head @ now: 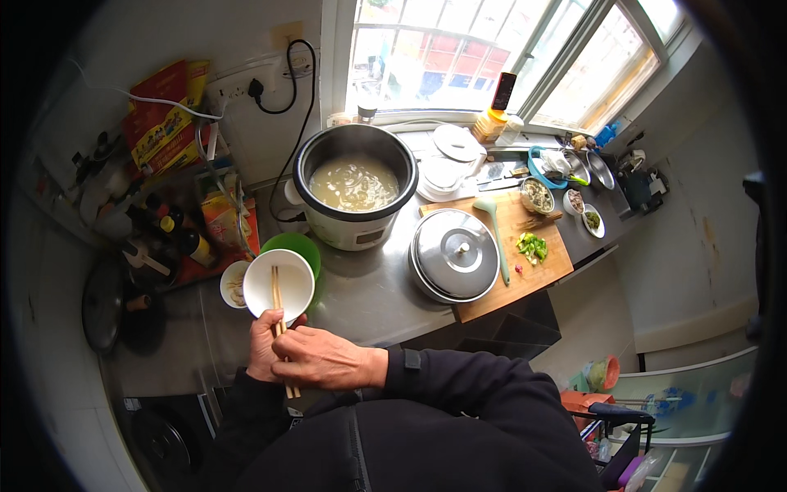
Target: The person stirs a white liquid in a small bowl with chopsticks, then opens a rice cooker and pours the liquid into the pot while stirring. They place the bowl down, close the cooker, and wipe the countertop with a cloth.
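Note:
A white bowl (295, 294) is gripped at its near rim by my left hand (264, 347), with the thumb over the edge. My right hand (329, 360) closes around a pair of wooden chopsticks (276, 295), whose far ends reach into the bowl. Behind the bowl lies a green bowl or basin (307, 246). A smaller white bowl (230, 286) with some food stands just left of it. Farther back, an open rice cooker (361, 230) holds a pale, cloudy liquid with pieces in it. To its right stands a lidded metal pot (455, 258).
A wooden cutting board (486, 301) carries a pale green ladle (497, 240) and chopped green peppers (532, 247). Small bowls of food stand beyond it. Seasoning bottles (197, 246) and packets fill the left side. A black cord (313, 80) runs down behind the cooker.

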Demonstrator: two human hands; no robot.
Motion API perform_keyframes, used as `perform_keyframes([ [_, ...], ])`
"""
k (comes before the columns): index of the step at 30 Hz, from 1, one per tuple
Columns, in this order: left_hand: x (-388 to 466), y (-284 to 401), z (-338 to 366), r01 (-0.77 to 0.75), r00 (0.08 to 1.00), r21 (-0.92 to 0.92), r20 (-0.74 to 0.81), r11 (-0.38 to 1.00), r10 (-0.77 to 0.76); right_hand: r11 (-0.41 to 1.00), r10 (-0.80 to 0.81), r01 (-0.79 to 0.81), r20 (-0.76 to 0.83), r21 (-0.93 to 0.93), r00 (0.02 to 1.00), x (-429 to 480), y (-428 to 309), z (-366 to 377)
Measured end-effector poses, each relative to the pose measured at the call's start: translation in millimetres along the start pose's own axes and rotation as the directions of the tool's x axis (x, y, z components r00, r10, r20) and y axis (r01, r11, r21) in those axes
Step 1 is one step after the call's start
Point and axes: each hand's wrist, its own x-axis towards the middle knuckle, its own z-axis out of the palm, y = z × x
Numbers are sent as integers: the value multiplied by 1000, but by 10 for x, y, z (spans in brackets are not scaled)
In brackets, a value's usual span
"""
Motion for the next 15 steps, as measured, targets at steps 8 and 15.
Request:
perform_keyframes([
  [8,140,-232,424,-33,980,-60,195,998,44,991,-56,29,-206,-130,977,-338,-54,-346],
  [15,183,-438,640,-140,922,-74,355,987,157,949,304,-302,-534,95,789,-824,-145,-804],
])
